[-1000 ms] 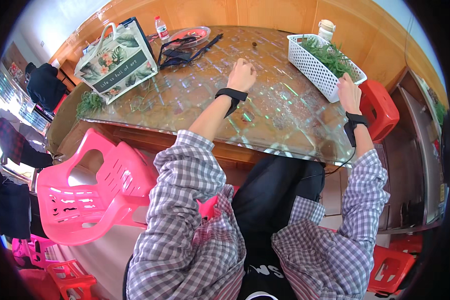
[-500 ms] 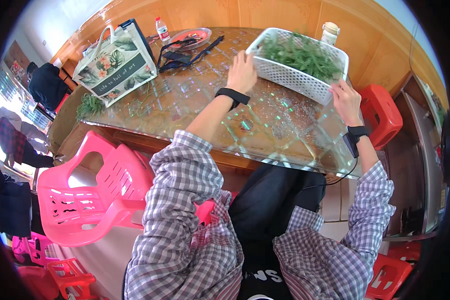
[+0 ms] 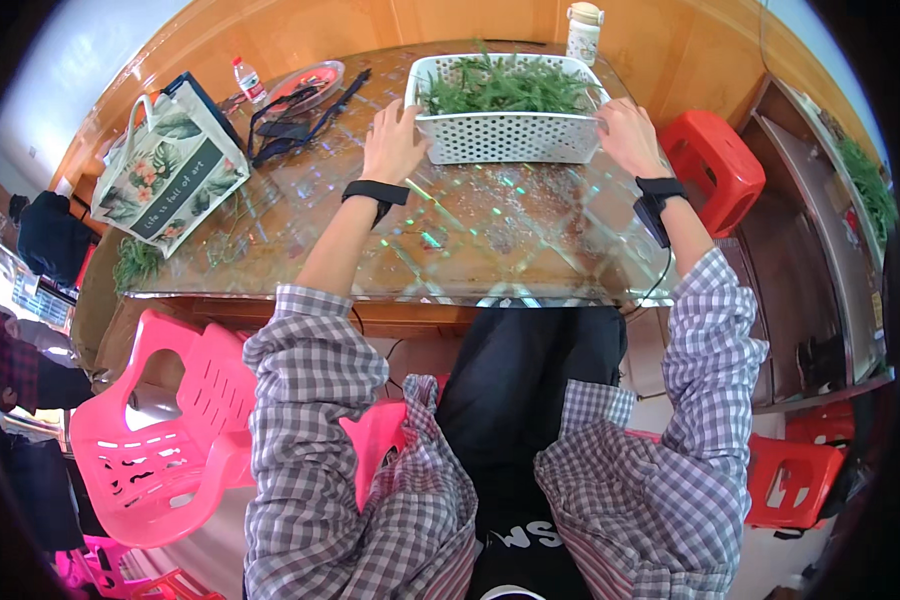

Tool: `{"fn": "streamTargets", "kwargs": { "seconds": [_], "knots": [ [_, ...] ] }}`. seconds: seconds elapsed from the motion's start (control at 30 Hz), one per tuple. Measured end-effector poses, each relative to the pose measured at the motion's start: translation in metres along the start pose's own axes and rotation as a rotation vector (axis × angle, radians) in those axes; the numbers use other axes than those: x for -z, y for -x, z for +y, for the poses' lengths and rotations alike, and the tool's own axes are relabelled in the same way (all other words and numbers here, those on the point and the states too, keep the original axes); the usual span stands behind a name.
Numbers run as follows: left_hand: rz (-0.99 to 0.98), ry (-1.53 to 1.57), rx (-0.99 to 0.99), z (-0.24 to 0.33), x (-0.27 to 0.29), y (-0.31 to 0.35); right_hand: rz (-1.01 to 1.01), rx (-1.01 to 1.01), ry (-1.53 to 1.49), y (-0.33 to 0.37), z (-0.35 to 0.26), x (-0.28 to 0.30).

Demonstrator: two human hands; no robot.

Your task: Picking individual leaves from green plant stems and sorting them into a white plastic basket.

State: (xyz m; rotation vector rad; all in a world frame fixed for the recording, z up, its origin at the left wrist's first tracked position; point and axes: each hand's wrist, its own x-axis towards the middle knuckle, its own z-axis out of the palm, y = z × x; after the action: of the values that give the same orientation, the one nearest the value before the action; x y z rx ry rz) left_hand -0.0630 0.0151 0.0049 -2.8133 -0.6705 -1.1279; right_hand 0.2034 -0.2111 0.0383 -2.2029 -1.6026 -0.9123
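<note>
A white perforated plastic basket [image 3: 510,140] stands on the far part of a glossy, glass-like tabletop. Feathery green sprigs [image 3: 500,85] fill it and poke above its rim. My left hand [image 3: 395,145] grips the near left corner, fingers over the rim. At the near right corner my right hand [image 3: 628,138] is closed on the rim, its fingertips partly hidden. Each wrist wears a black strap, and a dark device with a cable sits at the right one.
Left on the table are a floral tote bag [image 3: 175,175], a small bottle [image 3: 249,82], a red plate [image 3: 310,85] and dark straps [image 3: 285,130]. A cream flask [image 3: 583,35] stands behind the basket. A red stool [image 3: 715,170] is at the right; a pink chair [image 3: 160,430] at the left.
The view has turned, shifting the tabletop things leftward in it. The basket now lies squarer to the table's near edge. Both hands have stayed on its corners.
</note>
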Motion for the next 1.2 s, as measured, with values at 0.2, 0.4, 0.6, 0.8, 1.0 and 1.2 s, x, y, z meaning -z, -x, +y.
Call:
{"fn": "streamTargets", "kwargs": {
  "seconds": [0.2,0.4,0.6,0.8,1.0,1.2],
  "knots": [
    [-0.099,0.135,0.163,0.005,0.007,-0.011,-0.091,0.053,0.043,-0.005,-0.005,0.004],
    [0.054,0.131,0.105,0.021,0.011,-0.014,0.016,0.113,-0.034,0.001,0.017,0.007],
    [0.159,0.261,0.019,0.027,0.010,-0.027,0.045,0.125,-0.076,-0.005,0.031,0.025],
    [0.138,0.364,0.047,0.027,0.002,-0.038,0.022,0.140,-0.098,-0.016,0.033,0.039],
    [0.127,0.270,0.065,0.026,0.005,-0.043,-0.050,0.121,-0.205,-0.024,0.040,0.040],
    [0.157,0.262,0.115,0.023,0.000,-0.037,-0.067,0.045,-0.247,-0.024,0.034,0.041]
  ]
}}
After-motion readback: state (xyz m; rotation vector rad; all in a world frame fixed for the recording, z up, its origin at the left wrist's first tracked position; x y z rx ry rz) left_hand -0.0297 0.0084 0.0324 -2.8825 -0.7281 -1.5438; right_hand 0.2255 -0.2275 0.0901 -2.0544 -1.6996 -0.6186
